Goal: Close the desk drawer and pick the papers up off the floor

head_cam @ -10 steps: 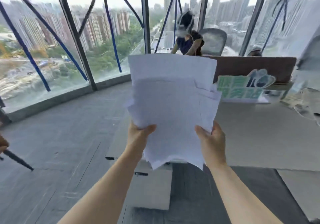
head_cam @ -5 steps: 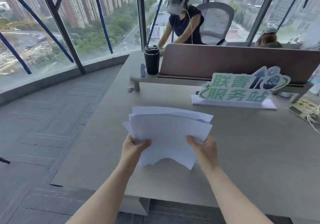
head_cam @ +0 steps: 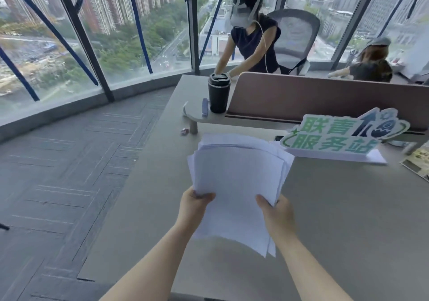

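Note:
A loose stack of white papers [head_cam: 239, 180] is held above the grey desk [head_cam: 336, 219], its sheets fanned and uneven. My left hand [head_cam: 193, 205] grips the stack's left edge. My right hand [head_cam: 277, 214] grips its right edge. The lower corner of the stack hangs free over the desktop. The desk drawer is out of view below the front edge.
A green and white sign [head_cam: 343, 135] stands behind the papers. A black travel mug [head_cam: 218, 92] sits on a raised shelf by a brown divider [head_cam: 325, 98]. Two people work at the far side. Grey carpet [head_cam: 58, 173] and glass walls lie to the left.
The view has dropped from the windows to the desk. Both hands brought the papers down from in front of my face to low over the desktop, and they have since tilted more upright.

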Action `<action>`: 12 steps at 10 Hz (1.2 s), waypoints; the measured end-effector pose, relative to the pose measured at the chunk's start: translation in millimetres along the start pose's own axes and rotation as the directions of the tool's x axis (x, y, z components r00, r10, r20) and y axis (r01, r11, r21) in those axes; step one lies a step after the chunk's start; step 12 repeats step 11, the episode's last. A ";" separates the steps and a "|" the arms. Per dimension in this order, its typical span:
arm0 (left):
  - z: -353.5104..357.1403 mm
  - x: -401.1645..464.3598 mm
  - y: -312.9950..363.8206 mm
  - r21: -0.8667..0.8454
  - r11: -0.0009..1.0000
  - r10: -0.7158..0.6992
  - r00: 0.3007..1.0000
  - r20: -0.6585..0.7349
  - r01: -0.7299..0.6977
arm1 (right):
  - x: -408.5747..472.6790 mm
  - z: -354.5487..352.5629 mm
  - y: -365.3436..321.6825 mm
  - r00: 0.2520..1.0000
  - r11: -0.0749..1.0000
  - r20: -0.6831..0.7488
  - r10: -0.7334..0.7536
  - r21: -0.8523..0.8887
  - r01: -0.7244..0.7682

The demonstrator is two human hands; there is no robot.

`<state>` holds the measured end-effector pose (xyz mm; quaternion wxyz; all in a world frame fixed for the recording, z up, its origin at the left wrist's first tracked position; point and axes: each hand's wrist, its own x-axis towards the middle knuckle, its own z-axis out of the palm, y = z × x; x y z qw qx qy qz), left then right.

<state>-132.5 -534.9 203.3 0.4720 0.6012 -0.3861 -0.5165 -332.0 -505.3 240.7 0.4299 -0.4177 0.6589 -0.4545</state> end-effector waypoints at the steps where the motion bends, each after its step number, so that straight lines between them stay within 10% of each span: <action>1: -38.2 24.6 24.5 0.008 0.999 0.048 0.999 -0.002 -0.048 | 13.4 36.7 -26.2 0.999 0.998 0.012 -0.040 0.046 0.040; 5: -187.8 167.9 -21.8 0.173 0.947 -0.245 0.957 -0.154 0.270 | 107.2 233.6 27.4 0.967 0.951 0.147 0.208 -0.263 -0.165; 12: -192.0 206.7 -60.8 0.708 0.634 0.023 0.908 -0.418 0.310 | 135.6 280.7 54.3 0.983 0.636 -0.045 0.176 -0.758 -0.148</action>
